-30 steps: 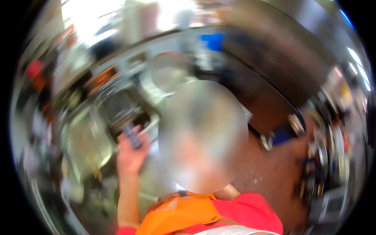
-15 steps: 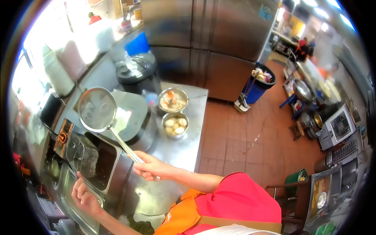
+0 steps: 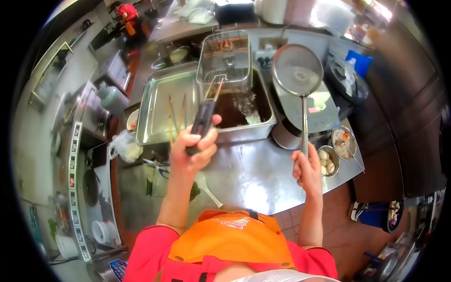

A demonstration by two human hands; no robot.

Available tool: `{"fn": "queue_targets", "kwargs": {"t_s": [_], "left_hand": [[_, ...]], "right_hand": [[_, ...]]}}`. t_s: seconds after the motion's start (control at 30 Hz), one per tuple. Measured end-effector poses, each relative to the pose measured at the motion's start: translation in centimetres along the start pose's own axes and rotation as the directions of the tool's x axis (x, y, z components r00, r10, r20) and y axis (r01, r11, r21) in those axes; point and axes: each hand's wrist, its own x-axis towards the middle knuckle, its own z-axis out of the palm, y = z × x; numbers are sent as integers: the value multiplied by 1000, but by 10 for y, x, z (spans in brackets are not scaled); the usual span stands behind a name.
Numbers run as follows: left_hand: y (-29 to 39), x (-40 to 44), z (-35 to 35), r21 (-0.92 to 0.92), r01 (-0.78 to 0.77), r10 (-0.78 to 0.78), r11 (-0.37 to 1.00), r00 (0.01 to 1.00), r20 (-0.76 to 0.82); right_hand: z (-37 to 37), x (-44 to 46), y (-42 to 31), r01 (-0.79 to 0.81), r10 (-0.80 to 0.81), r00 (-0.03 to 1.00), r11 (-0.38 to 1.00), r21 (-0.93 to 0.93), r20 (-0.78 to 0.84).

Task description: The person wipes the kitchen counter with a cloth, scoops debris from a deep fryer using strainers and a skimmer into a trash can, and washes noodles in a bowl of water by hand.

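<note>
My left hand (image 3: 193, 148) is closed round the black handle of a wire fry basket (image 3: 225, 57), raised above the fryer vat (image 3: 260, 132) of dark oil. The fingers of my right hand (image 3: 307, 170) grip the metal handle of a round mesh strainer (image 3: 298, 69). The strainer's head is over the gray lid (image 3: 312, 120) of a large pot. Left of the dark oil lies a shallow steel tray (image 3: 155, 101), with tongs (image 3: 176, 117) partly over it. Near my right hand stand a bowl of pale round pieces (image 3: 327, 162) and a bowl of chopped food (image 3: 343, 141).
A white spatula (image 3: 210, 191) and scissors (image 3: 157, 164) lie on the steel counter (image 3: 244, 176). At the left is a plastic bag (image 3: 126, 146). Another person (image 3: 127, 16) stands at the far upper left. A blue bin (image 3: 376, 216) is on the floor at right.
The view has swung left towards the fryer. My left hand, empty half a second ago, has taken hold of the fry basket and lifted it. The strainer is now upright in my right hand.
</note>
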Motion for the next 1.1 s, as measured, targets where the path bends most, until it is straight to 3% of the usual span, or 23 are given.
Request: {"fn": "queue_targets", "kwargs": {"t_s": [0.07,0.17,0.2,0.37,0.43,0.53,0.63,0.73,0.87,0.97,1.1], "left_hand": [[2,-6,-2,1,-5,5,1000,999,33],[5,-17,-4,13,-24,23,1000,998,64],[3,-19,-3,26,-41,40,999,998,48],[-5,-23,20,203,-79,104,976,988,-116],[-4,-24,22,195,-77,100,978,989,-111],[-2,-25,22,195,-84,109,977,987,-120],[1,-25,17,183,-84,108,979,986,-124],[4,-24,9,133,-77,90,988,992,-92],[14,-24,1,101,-18,29,995,994,-107],[21,-21,-4,73,-24,31,997,994,-105],[27,-14,-14,27,-9,12,1000,995,-94]], "right_hand": [[-8,15,-6,21,-20,1000,997,-70,22],[0,32,-24,-82,89,996,965,-250,16],[3,37,-25,-20,33,999,962,-271,42],[22,69,-30,21,47,993,829,-559,108],[29,86,-26,26,81,987,770,-638,138],[22,124,7,483,-205,875,323,-814,438],[43,144,1,407,-112,910,62,-911,399],[49,178,6,482,-142,849,-190,-855,510],[52,218,11,532,-112,774,-418,-736,623],[60,225,6,531,-3,793,-487,-694,609],[61,210,-21,540,170,831,-472,-696,530]]}}
